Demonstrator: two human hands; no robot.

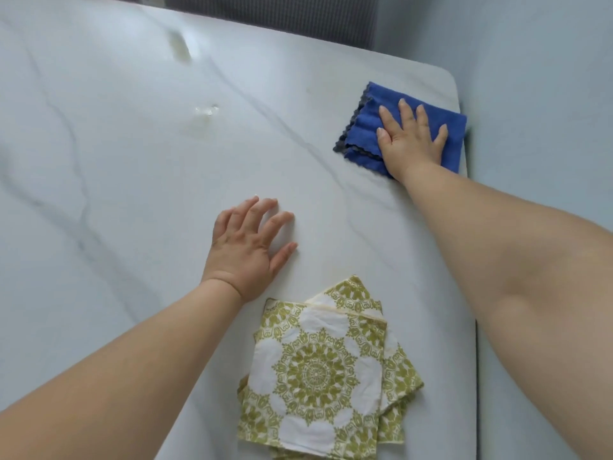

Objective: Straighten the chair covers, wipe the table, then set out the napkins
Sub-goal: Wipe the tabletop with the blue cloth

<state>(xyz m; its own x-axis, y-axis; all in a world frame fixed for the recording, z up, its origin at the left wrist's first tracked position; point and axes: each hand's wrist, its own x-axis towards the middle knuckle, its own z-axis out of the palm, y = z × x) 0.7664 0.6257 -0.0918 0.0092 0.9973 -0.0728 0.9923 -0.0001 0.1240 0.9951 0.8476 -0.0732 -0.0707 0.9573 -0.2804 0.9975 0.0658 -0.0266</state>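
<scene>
A white marble-look table [132,161] fills the view. My right hand [411,141] lies flat, fingers spread, on a folded blue cloth [365,127] near the table's far right corner. My left hand [248,244] rests palm-down on the bare tabletop with fingers apart and nothing in it. A loose stack of white napkins with a green ornamental pattern [318,370] lies near the front edge, just below and to the right of my left hand.
A grey ribbed chair cover [282,14] shows behind the table's far edge. The table's right edge [472,260] runs close to the cloth and the napkins. A pale floor or wall [547,94] lies beyond it. Light reflections [205,111] glint on the tabletop.
</scene>
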